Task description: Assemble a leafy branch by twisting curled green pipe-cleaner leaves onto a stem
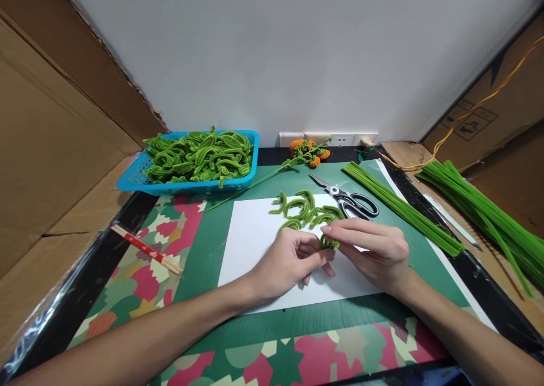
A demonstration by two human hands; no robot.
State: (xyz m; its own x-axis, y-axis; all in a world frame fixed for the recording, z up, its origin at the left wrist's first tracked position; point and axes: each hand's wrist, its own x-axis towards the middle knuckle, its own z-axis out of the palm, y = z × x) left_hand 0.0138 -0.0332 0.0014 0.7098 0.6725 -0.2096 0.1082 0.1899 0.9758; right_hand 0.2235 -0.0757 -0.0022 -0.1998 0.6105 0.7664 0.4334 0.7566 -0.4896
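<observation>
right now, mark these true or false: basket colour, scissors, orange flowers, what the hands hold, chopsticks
The basket heaped with green pieces is red. False: the basket is blue.
The scissors lie with their handles toward the orange flowers. False: the blades are nearer the orange flowers.
Both hands, left and right, are at a small green piece. True.
The chopsticks lie on the white paper. False: they lie left of the white paper.
The scissors are in neither hand. True.

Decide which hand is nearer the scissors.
Right. The right hand is just below the scissors in the picture; the left hand is farther away, down and to the left.
</observation>
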